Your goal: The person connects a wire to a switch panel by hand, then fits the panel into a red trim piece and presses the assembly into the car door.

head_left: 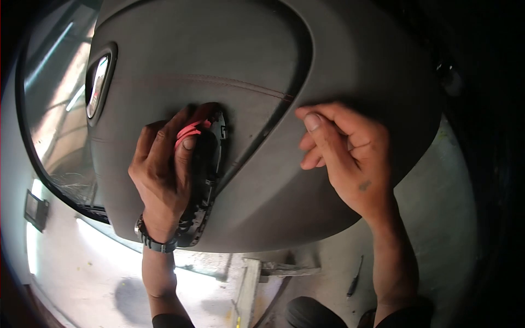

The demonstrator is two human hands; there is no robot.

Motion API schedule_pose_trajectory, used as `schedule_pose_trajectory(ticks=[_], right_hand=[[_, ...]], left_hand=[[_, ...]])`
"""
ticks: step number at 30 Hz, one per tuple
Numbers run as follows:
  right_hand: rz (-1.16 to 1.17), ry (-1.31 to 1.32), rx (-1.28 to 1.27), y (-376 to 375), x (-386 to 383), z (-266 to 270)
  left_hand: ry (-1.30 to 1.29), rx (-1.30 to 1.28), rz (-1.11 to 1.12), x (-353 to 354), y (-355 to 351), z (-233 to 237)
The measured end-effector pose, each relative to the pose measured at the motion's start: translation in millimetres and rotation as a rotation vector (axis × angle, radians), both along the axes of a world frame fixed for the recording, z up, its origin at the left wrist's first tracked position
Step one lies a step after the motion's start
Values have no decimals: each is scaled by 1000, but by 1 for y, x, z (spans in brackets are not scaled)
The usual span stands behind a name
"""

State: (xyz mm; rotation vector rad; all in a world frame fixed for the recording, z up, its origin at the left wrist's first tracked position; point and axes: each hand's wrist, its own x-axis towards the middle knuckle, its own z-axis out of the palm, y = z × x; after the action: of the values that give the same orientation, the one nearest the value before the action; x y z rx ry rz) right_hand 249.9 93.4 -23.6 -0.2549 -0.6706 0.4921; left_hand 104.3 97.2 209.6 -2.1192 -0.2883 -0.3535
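A dark grey padded panel (251, 49) with a line of red stitching fills the upper view. On its lower left, my left hand (161, 169) is closed around the upper part of a black plastic trim piece (210, 164) with clips along its edge. Something bright red, like a strip of tape or cloth (191, 132), shows between the thumb and fingers. My right hand (350, 150) is in front of the panel's right side, thumb and forefinger pressed together. What it pinches, if anything, I cannot make out.
A chrome-lined recess (99, 86) is at the panel's left, beside a glass window (54, 98). Below stand a pale post (249, 290) and a crossbar (290, 269). A thin dark tool like a screwdriver (354, 281) lies on the floor.
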Motion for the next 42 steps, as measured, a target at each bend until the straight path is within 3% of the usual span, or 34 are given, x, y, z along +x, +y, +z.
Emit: schedule_pose_trajectory(ticks=[6,11,19,26,33,42], right_hand=[[-133,-161,-113,-8,2,2],[-163,-256,-157,-19,0,3],[-360,-437,-312,-38,-2,13],[-575,-695,-314,-28,13,61],[-612,-965,-270,-21,19,116],[-647,-1093,-179,-16,25,122]], left_hand=[[-108,-106,-23,-5,-7,-2],[-298,-542,-29,-50,-11,0],[-333,-341,-157,-107,-1,-11],[-482,-179,-283,-101,10,-24],[-539,-85,-371,-101,28,-31],[-596,-68,-392,-100,40,-40]])
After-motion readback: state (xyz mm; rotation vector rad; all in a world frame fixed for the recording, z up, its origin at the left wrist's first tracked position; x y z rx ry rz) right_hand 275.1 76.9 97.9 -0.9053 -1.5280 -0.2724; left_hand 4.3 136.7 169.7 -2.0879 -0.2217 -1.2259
